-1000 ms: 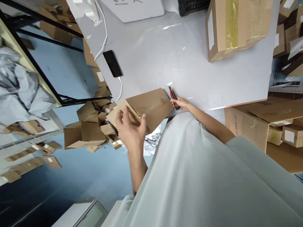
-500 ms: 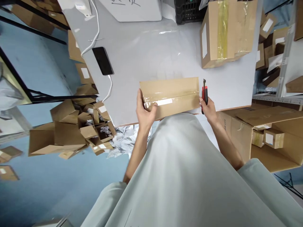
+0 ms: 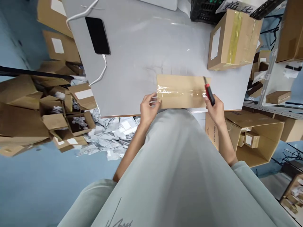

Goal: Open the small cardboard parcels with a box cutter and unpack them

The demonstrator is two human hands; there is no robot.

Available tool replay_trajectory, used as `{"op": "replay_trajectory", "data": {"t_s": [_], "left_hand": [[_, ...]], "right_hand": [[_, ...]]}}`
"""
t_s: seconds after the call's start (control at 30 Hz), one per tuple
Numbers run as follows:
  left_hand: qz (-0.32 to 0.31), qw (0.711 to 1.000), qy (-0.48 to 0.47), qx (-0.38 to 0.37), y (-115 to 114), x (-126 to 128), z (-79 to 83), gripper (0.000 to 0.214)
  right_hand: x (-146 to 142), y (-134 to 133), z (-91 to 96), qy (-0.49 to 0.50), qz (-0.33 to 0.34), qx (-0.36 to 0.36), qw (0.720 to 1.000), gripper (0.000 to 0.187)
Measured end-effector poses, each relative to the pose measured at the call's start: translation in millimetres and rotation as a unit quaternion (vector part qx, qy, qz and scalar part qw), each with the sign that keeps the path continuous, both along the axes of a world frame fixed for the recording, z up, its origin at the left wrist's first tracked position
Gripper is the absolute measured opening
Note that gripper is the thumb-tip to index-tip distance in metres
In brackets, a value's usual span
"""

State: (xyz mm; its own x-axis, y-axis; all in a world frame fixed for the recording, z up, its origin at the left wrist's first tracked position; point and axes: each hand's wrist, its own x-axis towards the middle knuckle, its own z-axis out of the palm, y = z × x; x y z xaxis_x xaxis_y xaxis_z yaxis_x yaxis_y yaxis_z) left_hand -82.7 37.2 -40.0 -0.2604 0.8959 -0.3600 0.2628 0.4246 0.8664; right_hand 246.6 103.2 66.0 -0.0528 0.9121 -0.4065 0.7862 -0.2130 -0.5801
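Left hand [image 3: 148,110] grips 1 taped carton [image 3: 181,94] at its left end; right hand [image 3: 216,110], fingers closed, holds a cutter [image 3: 209,94].

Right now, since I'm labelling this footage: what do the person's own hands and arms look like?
The left hand and right hand are bare, with no gloves or watch visible. The forearms are bare too, below loose, pale grey-green sleeves matching the top, which carries dark, script-like marks.

Left grip [image 3: 149,108] half-curled — right grip [image 3: 216,109] tighter
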Motion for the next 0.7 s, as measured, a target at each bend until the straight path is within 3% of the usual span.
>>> {"op": "replay_trajectory", "data": {"t_s": [0.13,0.3,0.47,0.7], "left_hand": [[0.023,0.999,0.023,0.013,0,3,12.4,0.036],[0.058,0.998,-0.012,-0.02,13,1,3.4,0.023],[0.079,0.994,-0.072,-0.036,23,-2,-10.4,0.016],[0.066,0.993,-0.085,-0.037,25,-7,-11.1,0.014]], "right_hand": [[-59,23,19.7,-0.024,0.153,-0.016,0.988,0.041],[-115,51,24.4,-0.069,0.334,-0.004,0.94,0.039],[-135,68,27.4,-0.143,0.399,-0.027,0.905,0.034],[-142,72,28.2,-0.155,0.412,-0.037,0.897,0.034]]}}
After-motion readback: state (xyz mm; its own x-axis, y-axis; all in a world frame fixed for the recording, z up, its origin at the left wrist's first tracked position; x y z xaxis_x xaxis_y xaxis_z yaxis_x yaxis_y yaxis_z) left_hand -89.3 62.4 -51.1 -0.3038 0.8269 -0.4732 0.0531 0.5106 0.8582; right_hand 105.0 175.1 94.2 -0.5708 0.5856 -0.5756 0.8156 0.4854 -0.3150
